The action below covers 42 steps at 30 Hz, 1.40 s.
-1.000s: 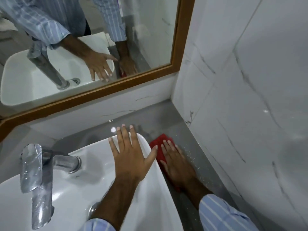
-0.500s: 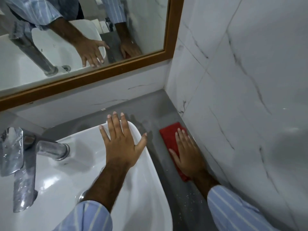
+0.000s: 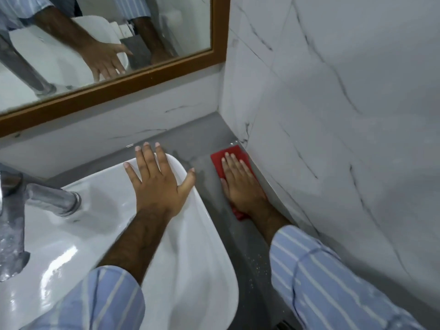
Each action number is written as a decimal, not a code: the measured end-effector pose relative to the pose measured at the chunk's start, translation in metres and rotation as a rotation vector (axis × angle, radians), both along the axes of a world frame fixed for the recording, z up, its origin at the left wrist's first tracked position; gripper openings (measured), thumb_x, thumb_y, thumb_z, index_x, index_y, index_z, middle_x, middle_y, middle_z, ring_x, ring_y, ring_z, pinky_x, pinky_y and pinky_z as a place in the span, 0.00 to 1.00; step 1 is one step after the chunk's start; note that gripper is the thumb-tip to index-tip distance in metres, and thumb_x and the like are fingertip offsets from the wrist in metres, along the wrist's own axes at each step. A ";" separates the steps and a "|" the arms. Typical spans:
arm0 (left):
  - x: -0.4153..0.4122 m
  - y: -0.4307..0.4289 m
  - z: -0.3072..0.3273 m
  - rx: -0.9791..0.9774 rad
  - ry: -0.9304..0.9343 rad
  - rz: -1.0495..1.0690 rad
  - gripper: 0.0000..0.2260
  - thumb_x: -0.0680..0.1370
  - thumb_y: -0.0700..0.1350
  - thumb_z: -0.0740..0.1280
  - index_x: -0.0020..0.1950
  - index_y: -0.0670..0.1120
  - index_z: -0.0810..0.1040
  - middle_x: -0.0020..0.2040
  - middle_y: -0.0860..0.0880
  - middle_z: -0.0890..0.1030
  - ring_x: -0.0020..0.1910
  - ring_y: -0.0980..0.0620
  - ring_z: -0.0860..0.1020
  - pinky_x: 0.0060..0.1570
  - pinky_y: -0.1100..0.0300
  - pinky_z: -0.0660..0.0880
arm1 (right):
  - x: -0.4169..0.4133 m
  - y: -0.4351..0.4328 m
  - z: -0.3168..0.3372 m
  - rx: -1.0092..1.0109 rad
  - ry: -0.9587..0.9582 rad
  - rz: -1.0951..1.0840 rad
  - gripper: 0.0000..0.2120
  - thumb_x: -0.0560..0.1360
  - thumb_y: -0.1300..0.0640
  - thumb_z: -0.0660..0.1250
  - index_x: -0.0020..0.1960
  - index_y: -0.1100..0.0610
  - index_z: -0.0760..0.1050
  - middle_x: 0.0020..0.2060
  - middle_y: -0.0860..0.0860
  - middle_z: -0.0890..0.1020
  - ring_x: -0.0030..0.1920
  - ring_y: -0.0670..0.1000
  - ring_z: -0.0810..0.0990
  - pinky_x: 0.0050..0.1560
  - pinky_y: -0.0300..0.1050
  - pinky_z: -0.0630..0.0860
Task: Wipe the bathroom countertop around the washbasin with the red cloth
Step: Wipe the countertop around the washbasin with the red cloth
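Observation:
The red cloth (image 3: pixel 220 163) lies flat on the grey countertop (image 3: pixel 202 136), in the narrow strip between the white washbasin (image 3: pixel 190 246) and the right marble wall. My right hand (image 3: pixel 240 184) presses down on the cloth with fingers together, pointing toward the back corner; most of the cloth is hidden under it. My left hand (image 3: pixel 158 184) rests palm down, fingers spread, on the basin's back right rim and holds nothing.
A chrome tap (image 3: pixel 35 201) stands at the basin's left. A wood-framed mirror (image 3: pixel 142 77) hangs above the back ledge. The marble wall (image 3: pixel 333 139) runs close along the right. Wet smears and specks show on the counter near the basin.
My right hand has pushed the red cloth farther back along the counter toward the wall corner. My left hand has stayed on the basin rim.

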<state>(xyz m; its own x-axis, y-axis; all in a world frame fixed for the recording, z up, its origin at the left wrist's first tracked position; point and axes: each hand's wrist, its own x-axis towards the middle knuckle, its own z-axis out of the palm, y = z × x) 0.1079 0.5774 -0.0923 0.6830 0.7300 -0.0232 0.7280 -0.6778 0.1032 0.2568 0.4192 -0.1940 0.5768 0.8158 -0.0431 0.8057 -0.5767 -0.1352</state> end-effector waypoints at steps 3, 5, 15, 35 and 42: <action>0.000 0.001 0.001 -0.010 -0.011 -0.006 0.48 0.76 0.73 0.47 0.87 0.42 0.49 0.87 0.39 0.50 0.87 0.36 0.48 0.83 0.32 0.46 | 0.006 -0.008 0.000 -0.001 0.052 -0.076 0.30 0.87 0.49 0.51 0.83 0.64 0.52 0.84 0.61 0.57 0.84 0.58 0.54 0.84 0.54 0.52; -0.002 0.000 0.005 -0.021 0.005 -0.014 0.48 0.76 0.73 0.46 0.87 0.42 0.47 0.87 0.39 0.49 0.87 0.37 0.47 0.83 0.33 0.45 | -0.004 -0.040 0.003 0.013 0.081 -0.146 0.31 0.86 0.48 0.53 0.83 0.64 0.54 0.83 0.61 0.59 0.84 0.59 0.57 0.84 0.55 0.55; -0.004 -0.001 0.004 -0.014 -0.009 -0.016 0.49 0.75 0.73 0.46 0.86 0.40 0.50 0.86 0.36 0.52 0.86 0.36 0.49 0.82 0.31 0.46 | -0.146 -0.186 0.006 -0.063 0.142 -0.571 0.32 0.85 0.44 0.48 0.82 0.62 0.58 0.81 0.60 0.65 0.80 0.61 0.66 0.79 0.60 0.64; -0.007 -0.008 0.003 -0.041 -0.088 -0.029 0.44 0.83 0.67 0.57 0.85 0.36 0.51 0.85 0.32 0.54 0.86 0.34 0.50 0.81 0.29 0.44 | -0.161 -0.203 -0.005 0.014 0.032 -0.559 0.31 0.86 0.44 0.51 0.83 0.60 0.58 0.82 0.58 0.63 0.82 0.59 0.62 0.82 0.57 0.58; -0.024 -0.018 0.029 -0.200 -0.048 -0.059 0.46 0.81 0.71 0.54 0.87 0.40 0.46 0.88 0.41 0.46 0.87 0.42 0.44 0.84 0.35 0.43 | -0.207 -0.181 -0.011 0.039 0.083 -0.019 0.30 0.87 0.42 0.51 0.85 0.53 0.50 0.85 0.49 0.54 0.85 0.47 0.43 0.84 0.46 0.38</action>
